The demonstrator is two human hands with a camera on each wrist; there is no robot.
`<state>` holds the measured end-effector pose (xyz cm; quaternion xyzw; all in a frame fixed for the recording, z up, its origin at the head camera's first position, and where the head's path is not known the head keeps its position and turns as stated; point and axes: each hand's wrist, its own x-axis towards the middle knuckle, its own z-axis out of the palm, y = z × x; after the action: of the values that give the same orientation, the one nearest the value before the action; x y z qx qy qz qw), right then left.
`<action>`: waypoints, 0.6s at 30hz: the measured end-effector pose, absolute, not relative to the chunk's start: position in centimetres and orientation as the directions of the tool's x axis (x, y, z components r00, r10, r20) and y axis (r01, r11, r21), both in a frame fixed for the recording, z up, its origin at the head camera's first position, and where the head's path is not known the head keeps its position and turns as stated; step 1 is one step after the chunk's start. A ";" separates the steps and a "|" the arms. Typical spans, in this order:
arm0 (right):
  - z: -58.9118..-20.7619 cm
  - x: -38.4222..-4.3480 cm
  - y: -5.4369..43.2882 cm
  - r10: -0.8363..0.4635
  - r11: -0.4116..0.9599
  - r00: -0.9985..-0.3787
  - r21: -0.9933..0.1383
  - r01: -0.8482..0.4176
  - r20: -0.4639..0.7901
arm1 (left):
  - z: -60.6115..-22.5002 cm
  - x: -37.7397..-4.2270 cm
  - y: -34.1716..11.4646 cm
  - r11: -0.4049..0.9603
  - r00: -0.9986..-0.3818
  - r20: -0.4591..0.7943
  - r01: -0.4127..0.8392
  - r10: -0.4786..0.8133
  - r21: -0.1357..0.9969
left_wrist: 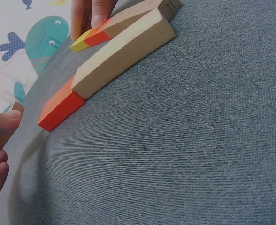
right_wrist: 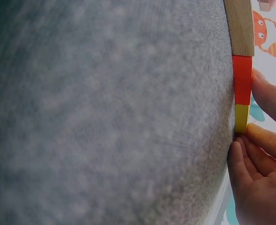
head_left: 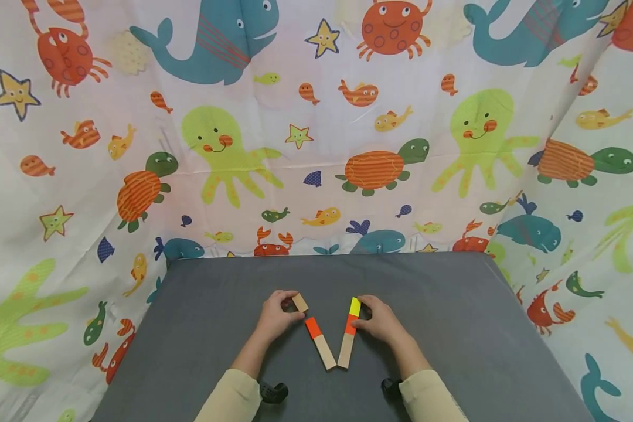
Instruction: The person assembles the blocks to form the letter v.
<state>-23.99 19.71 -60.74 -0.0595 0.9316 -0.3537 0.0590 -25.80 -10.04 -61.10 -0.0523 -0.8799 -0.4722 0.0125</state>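
Note:
Between thumb and fingers my left hand (head_left: 276,316) pinches a small plain wooden block (head_left: 301,303). It is held just beyond the far end of the left row, apart from it. That row has a small orange block (head_left: 313,327) end to end with a long plain wooden block (head_left: 324,352). My right hand (head_left: 384,320) is at the right row, index finger at the far end of a yellow block (head_left: 354,306), thumb against an orange block (right_wrist: 242,79). A second long wooden block (head_left: 346,351) continues that row. Both rows meet at their near ends in a V.
Everything lies on a grey cloth-covered table (head_left: 432,293). A curtain printed with sea animals (head_left: 306,223) hangs behind the table's far edge and down both sides. Dark straps (head_left: 273,392) are worn at the wrists, by the light sleeves.

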 end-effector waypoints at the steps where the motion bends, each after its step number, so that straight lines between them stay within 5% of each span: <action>1: -60.8 -24.0 19.7 -0.151 0.742 -0.986 -0.666 -0.069 -0.066 | -61.2 -25.8 -10.0 0.549 -0.995 0.066 0.098 0.079 0.830; 18: -60.7 -24.2 19.9 -0.152 0.743 -0.986 -0.665 -0.066 -0.072 | -61.3 -25.6 -9.2 0.541 -0.994 0.026 0.078 0.102 0.838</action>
<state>-24.16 19.88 -60.65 -0.0586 0.9317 -0.3533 0.0610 -25.64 -9.20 -61.33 -0.0513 -0.8776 -0.4765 -0.0130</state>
